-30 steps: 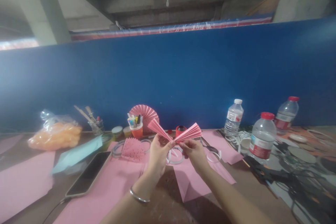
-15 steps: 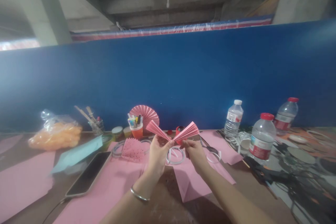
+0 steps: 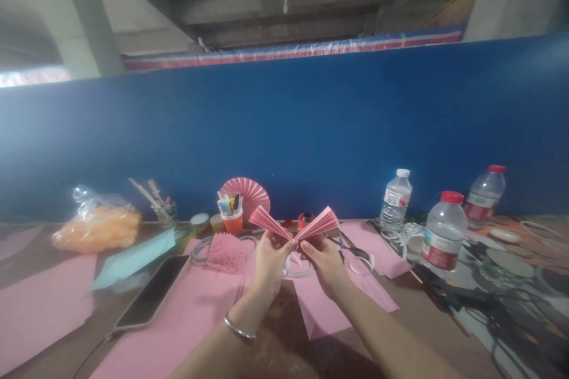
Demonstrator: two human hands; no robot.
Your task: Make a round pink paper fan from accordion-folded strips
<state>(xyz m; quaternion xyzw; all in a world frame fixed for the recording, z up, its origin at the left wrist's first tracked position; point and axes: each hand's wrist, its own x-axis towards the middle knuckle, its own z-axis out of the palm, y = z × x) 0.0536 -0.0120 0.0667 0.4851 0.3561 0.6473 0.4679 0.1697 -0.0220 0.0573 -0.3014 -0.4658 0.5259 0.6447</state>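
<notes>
Between my two hands is a pink pleated paper fan (image 3: 317,225), bent at its middle into a V with both ends spreading upward. My left hand (image 3: 271,257) pinches it near the fold, thumb in front. My right hand (image 3: 324,257) grips the other half close to the fold, its thumb near the left one. Below the hands, a roll of clear tape (image 3: 299,266) lies on pink paper (image 3: 317,314). Scissors (image 3: 349,249) and a white ring (image 3: 361,265) rest to the right. A pink punched paper piece (image 3: 226,253) lies to the left.
A round pink paper rosette (image 3: 249,195) stands behind a cup of pens (image 3: 232,219). A phone (image 3: 151,293), a bag of orange items (image 3: 98,228) and pink sheets (image 3: 48,302) lie left. Several bottles (image 3: 444,237) stand right, near dark cables. A blue partition (image 3: 288,130) rises behind the table.
My right hand has moved left and up along the fan to the fold, its thumb now beside my left thumb. The fan stays in nearly the same place.
</notes>
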